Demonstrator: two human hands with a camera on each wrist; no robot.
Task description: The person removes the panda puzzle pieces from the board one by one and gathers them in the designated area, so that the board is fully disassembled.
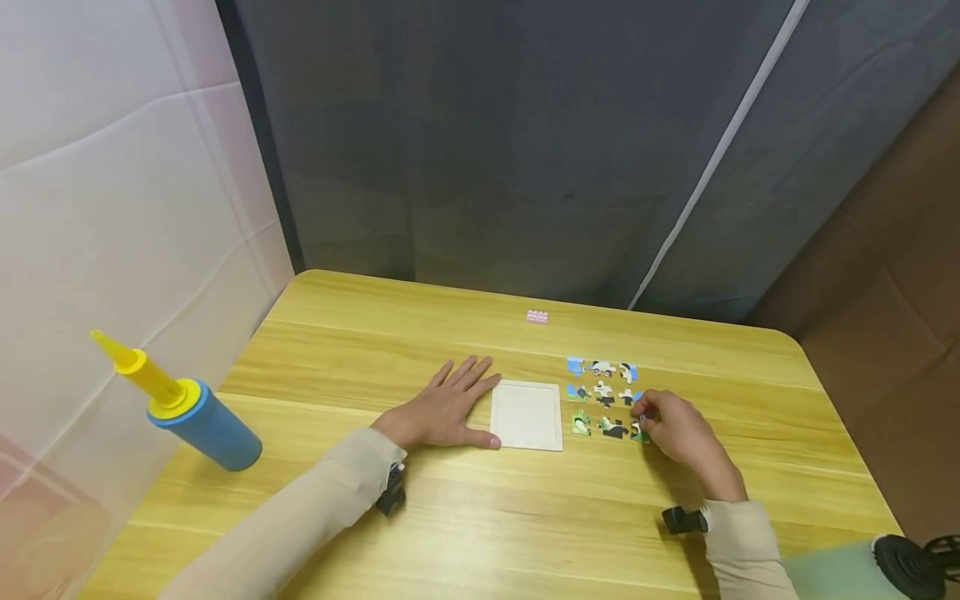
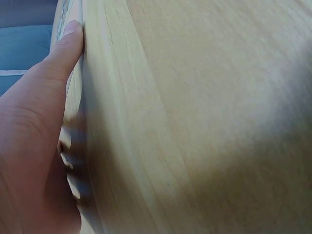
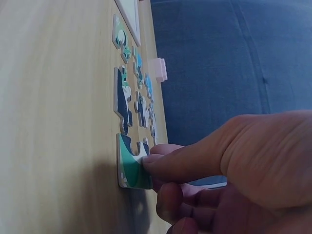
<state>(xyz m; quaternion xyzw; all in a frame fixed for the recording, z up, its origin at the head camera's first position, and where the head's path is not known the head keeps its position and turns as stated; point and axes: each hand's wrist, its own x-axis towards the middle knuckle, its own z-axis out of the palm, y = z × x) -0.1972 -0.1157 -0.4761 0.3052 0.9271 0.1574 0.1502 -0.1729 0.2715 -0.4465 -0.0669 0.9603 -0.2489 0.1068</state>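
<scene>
My left hand (image 1: 446,408) rests on the table with its fingers spread. Its thumb (image 2: 66,51) and index fingertip lie at the left edge of a square, pale wooden puzzle tray (image 1: 527,417) with a raised rim. To the tray's right, several jigsaw pieces with a blue, green, black and white picture sit in three spaced rows. At the near right corner of these rows, my right hand (image 1: 678,429) pinches a green, white and black jigsaw piece (image 3: 132,165) by its right side, thumb on its face. The other pieces, such as a black-and-white one (image 3: 123,100), lie beside it.
A pink toy brick (image 1: 537,317) lies near the table's far edge. On the left stands a blue and yellow hand pump (image 1: 210,425). A pale green bottle with a black cap (image 1: 847,571) is at the lower right. Dark curtain (image 1: 465,150) hangs behind the table.
</scene>
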